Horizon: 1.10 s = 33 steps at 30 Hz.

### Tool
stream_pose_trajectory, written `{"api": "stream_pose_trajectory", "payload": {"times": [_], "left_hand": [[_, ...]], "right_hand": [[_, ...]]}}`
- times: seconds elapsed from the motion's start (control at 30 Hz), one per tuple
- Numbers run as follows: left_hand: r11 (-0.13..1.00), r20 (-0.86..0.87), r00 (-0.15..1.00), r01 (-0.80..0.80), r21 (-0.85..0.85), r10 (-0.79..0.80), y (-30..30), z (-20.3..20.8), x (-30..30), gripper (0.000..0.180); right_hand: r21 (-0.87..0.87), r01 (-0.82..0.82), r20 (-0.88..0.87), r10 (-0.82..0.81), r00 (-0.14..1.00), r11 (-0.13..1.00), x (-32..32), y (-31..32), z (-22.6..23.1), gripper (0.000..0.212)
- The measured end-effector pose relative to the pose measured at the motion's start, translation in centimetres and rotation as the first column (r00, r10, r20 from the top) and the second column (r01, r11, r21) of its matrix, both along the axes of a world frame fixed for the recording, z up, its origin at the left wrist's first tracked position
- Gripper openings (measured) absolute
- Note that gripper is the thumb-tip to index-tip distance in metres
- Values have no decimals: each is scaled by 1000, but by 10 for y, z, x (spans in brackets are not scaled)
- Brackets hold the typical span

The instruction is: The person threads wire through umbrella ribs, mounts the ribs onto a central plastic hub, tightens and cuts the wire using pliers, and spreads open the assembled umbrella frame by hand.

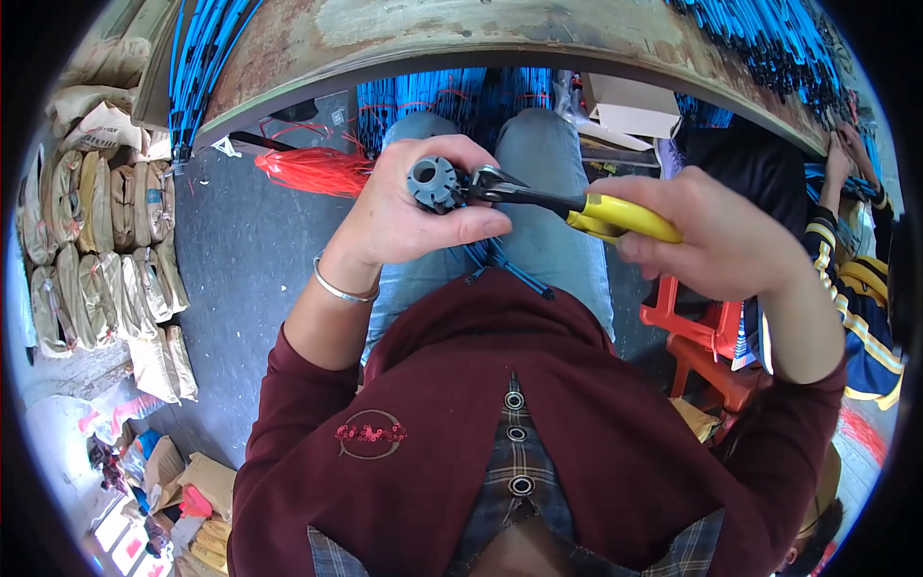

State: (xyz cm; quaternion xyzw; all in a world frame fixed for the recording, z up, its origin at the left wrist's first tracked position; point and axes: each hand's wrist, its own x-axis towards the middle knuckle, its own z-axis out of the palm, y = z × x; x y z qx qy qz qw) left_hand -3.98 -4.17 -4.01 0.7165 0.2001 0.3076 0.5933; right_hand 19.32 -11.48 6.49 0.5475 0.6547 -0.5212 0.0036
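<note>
Pliers (524,192) with yellow grips sit in the right hand (716,240), whose fingers wrap around the grips, and their nose reaches leftward to the edge of a grey slotted piece (440,171) that the left hand (389,207) grasps between curled fingers and thumb, above the lap. Exactly what the jaws bite on is too small to tell; if the hold is shallow, a hard squeeze or pull could make them skid off and nip the left thumb, which lies just below the nose. The round piece might also twist in the left hand, since a sideways pull from the right would tend to turn it. Thin blue cables (514,274) hang below the left thumb, toward the body, where they could snag on the maroon top (461,375) if the left hand shifts. With both hands held short of the table (404,24) beyond them, neither seems braced, so a small wobble could throw the nose off line. Should the left fingers loosen, the piece would probably drop onto the jeans (567,183) beneath the hands.
</note>
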Motion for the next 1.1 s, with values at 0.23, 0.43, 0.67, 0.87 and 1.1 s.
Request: {"api": "stream_pose_trajectory", "payload": {"times": [0.23,0.43,0.67,0.87,1.1], "left_hand": [[998,13,999,-40,-49,40,7,-4,-3,32],[965,176,984,70,-253,-25,19,-14,-12,55],[887,498,867,232,-398,-4,17,-39,-12,87],[998,60,997,-55,-12,55,-1,-52,4,81],[916,160,906,-369,-156,392,5,-49,-14,41]], "right_hand": [[301,-172,244,99,965,938,-22,-9,-2,37],[132,141,-93,-129,987,981,-16,1,-25,34],[821,-70,340,-388,856,566,41,76,-40,36],[836,-371,543,-503,673,405,78,120,-93,38],[929,247,-120,-409,905,275,58,49,-94,32]]}}
